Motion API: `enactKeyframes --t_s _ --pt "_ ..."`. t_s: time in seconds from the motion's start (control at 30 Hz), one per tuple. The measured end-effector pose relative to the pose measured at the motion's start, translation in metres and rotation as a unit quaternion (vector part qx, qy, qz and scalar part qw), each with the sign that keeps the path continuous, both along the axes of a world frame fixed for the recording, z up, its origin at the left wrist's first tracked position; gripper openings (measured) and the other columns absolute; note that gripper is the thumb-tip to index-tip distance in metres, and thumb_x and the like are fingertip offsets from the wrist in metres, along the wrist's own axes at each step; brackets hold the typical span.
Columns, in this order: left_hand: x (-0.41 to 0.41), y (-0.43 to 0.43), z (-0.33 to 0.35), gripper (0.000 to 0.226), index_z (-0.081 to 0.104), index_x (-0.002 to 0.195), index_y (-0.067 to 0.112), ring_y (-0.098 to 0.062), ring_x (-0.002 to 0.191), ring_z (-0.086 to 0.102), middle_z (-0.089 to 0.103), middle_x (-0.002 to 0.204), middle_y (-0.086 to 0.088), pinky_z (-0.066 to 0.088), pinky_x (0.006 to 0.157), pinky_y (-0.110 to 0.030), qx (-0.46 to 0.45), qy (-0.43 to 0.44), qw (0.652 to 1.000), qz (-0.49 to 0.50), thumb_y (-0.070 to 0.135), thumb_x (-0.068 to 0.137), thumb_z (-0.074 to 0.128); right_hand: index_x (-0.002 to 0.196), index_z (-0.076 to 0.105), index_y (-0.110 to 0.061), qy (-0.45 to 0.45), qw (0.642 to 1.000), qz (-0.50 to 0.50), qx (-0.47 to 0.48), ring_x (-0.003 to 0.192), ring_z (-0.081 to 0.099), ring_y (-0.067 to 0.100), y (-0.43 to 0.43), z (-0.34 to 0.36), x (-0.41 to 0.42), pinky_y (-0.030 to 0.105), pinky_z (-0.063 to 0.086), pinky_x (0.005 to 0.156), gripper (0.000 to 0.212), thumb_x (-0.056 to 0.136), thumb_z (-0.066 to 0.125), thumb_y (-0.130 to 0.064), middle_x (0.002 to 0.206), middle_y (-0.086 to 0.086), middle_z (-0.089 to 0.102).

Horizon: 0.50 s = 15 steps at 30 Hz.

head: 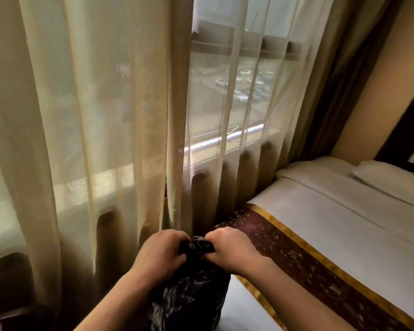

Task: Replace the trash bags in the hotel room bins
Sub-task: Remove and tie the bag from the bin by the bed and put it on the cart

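Both hands, your left hand (160, 254) and right hand (230, 252), were clamped with curled fingers on the bunched neck of the black trash bag (189, 299), held near you between sheer curtain (105, 139) and bed (344, 235), where too hard a pull could have torn the thin plastic.

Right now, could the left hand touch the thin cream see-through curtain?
Probably yes. The sheer cream curtain hangs just beyond the left hand with nothing between them, but that hand would first have to release the crinkly black plastic trash bag it grips.
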State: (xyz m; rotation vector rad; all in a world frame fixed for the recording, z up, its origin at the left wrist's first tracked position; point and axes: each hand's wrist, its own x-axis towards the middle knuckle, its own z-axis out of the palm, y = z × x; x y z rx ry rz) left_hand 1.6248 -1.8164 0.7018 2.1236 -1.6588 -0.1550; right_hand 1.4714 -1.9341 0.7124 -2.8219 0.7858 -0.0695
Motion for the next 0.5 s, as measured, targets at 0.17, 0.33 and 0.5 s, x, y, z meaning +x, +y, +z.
enactKeyframes --t_s 0.17,0.33,0.5 --pt "-0.024 0.016 0.015 0.027 0.071 0.103 0.032 -0.011 0.093 0.064 0.070 0.096 0.011 0.051 0.078 -0.029 0.002 -0.024 0.995 -0.097 0.027 0.077 0.065 0.087 0.064 -0.022 0.006 0.996 -0.093 -0.014 0.087 0.064 0.023 0.046 0.015 -0.042 0.035 0.052 0.069 0.021 0.090 0.060 -0.042 0.092 0.001 0.068" --pt "-0.059 0.028 0.030 0.029 0.069 0.103 0.029 -0.014 0.095 0.063 0.069 0.097 0.010 0.050 0.078 -0.032 -0.015 -0.037 0.983 -0.181 0.027 0.074 0.064 0.075 0.053 -0.028 0.007 0.985 -0.170 -0.021 0.078 0.061 0.020 0.088 0.033 -0.092 0.032 0.044 0.061 0.022 0.089 0.059 -0.043 0.079 -0.006 0.060" --pt "-0.106 0.041 0.043 0.030 0.069 0.100 0.028 -0.015 0.092 0.064 0.069 0.093 0.008 0.048 0.074 -0.030 -0.047 -0.043 0.962 -0.266 0.030 0.071 0.062 0.069 0.047 -0.026 0.018 0.973 -0.229 -0.037 0.081 0.062 0.025 0.133 0.052 -0.146 0.033 0.040 0.060 0.026 0.087 0.060 -0.040 0.080 -0.001 0.062"
